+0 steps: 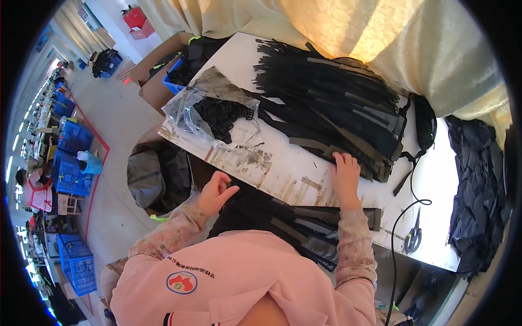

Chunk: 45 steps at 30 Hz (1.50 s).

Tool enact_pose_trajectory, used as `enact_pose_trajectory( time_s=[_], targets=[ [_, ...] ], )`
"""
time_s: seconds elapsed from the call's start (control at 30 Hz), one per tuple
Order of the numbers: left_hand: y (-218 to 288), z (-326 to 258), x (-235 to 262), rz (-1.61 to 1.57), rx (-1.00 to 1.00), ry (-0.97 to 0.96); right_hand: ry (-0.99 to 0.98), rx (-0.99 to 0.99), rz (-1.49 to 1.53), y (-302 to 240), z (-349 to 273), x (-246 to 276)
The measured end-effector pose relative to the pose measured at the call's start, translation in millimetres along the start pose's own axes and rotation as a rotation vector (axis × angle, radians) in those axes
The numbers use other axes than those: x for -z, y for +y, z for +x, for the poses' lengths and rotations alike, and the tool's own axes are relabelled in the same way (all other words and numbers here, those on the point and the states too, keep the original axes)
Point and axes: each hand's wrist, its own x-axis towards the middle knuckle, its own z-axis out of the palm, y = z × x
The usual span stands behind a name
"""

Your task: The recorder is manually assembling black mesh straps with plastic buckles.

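Observation:
My right hand (346, 173) reaches onto the white table, its slightly spread fingertips touching the near edge of a big pile of black fabric strips (331, 103). No grip on a strip can be made out. Close to the table's near edge hovers my left hand (213, 195), fingers loosely bent and thumb apart, with nothing seen in it. More black strips (304, 225) lie between my body and the table edge, partly under my right forearm. To the left on the table, a clear plastic bag (187, 111) lies around black plastic buckles (220, 119).
Small scissors (414, 236) and a black cable (399, 217) lie at the right of the table (288, 174). A black pouch (423, 125) and dark folded fabric (476, 190) are beyond. A dark bag (157, 176) and cardboard box (157, 65) stand left. Blue crates (76, 266) line the aisle.

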Motion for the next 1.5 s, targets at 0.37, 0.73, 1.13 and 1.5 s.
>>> enact_pose_trajectory(
  time_s=[0.37,0.73,1.13,1.5],
  targets=[
    [49,77,26,-0.091,-0.320,0.171,-0.278,-0.107,-0.034,18,-84,69],
    [29,213,48,0.758,-0.503,0.092,0.011,0.299,0.235,-154,30,-34],
    [38,209,44,1.035,-0.488,0.055,-0.341,0.257,0.136,-128,26,-44],
    [70,129,42,-0.177,-0.103,-0.004,-0.255,0.256,0.483,-121,26,-36]
  ],
)
